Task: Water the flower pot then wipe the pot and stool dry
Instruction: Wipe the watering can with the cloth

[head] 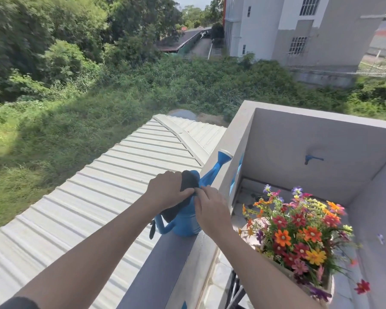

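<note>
A blue watering can point(186, 221) stands on the grey balcony wall top point(165, 259), its spout pointing away up the ledge. A dark cloth point(183, 197) is draped over the can's top and handle. My left hand point(168, 189) grips the cloth from above, and my right hand point(211, 207) pinches its edge beside the can. To the right and lower down, a white pot point(299, 279) full of orange, red, yellow and purple flowers point(299, 230) stands inside the balcony. What the pot rests on is mostly hidden; dark legs point(235, 291) show under it.
Beyond the wall lies a corrugated white roof point(112, 181) well below, then grass and trees. The grey balcony walls point(310, 157) enclose the corner, with a blue tap point(312, 159) on the far one. A tiled floor point(250, 197) shows below the flowers.
</note>
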`<state>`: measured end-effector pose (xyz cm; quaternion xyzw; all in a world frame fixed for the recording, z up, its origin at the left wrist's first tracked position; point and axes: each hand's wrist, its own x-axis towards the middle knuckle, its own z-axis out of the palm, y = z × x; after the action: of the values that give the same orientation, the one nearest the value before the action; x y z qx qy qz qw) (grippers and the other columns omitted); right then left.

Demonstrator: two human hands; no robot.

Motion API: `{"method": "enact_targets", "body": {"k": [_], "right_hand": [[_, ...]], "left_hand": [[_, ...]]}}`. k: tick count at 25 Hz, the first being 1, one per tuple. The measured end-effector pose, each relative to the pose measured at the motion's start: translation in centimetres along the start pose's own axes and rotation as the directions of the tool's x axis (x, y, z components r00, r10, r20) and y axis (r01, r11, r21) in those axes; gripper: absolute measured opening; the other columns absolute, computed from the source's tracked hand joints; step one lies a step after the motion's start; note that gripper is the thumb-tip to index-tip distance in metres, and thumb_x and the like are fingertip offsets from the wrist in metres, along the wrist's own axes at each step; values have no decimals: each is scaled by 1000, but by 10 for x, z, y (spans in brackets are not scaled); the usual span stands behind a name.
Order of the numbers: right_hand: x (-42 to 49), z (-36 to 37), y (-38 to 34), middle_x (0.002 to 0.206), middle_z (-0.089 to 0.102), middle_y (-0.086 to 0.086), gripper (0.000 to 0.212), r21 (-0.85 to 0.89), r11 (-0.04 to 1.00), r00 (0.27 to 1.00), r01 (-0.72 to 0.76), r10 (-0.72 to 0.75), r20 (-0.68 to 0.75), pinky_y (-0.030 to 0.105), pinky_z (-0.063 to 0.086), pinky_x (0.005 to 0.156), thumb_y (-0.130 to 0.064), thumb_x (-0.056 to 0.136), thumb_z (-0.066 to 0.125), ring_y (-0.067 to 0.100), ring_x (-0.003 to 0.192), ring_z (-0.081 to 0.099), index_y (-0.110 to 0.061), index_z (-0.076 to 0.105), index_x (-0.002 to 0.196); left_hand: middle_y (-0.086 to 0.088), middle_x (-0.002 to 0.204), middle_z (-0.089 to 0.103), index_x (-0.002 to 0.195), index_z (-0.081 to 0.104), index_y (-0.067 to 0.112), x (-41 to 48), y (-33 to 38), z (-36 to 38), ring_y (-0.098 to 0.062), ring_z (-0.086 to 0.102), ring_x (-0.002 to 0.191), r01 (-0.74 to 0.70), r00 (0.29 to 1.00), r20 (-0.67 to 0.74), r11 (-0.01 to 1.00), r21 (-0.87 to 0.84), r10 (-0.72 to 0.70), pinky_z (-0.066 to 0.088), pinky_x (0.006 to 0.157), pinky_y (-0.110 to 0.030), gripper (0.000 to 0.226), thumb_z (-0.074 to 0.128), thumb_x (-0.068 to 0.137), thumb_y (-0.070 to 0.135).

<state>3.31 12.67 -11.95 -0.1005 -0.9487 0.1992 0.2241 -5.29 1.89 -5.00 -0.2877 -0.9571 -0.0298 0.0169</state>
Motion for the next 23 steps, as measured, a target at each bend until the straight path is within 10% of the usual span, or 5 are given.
{"method": "enact_targets", "body": {"k": [7, 13, 23], "right_hand": [[-17, 15, 0, 150, 35, 9, 71, -85, 996, 969, -31, 51, 240, 49, 31, 107, -43, 94, -5, 26, 136, 35, -8, 35, 142], [-23, 31, -18, 158, 8, 12, 82, 1, 980, 958, -199, 194, 209, 45, 14, 114, -48, 86, -19, 23, 145, 10, -3, 12, 147], [-18, -67, -18, 158, -8, 3, 55, 266, 917, 950, -296, 312, -19, 38, 0, 117, -30, 101, 20, 16, 145, -8, -11, 0, 149]], "left_hand": [[-10, 105, 65, 109, 50, 6, -7, 10, 14, -30, 61, 97, 102, 994, -33, 993, 66, -100, 35, 65, -31, 28, 44, 95, 30], [-6, 87, 63, 83, 55, 12, -1, -12, 17, -24, 54, 77, 138, 990, 49, 968, -210, -130, 40, 62, -29, 21, 54, 80, 33], [-8, 77, 58, 78, 57, 5, -26, 60, -70, -29, 53, 79, 29, 982, -164, 930, -365, -95, 33, 63, -30, 26, 60, 82, 31]]}}
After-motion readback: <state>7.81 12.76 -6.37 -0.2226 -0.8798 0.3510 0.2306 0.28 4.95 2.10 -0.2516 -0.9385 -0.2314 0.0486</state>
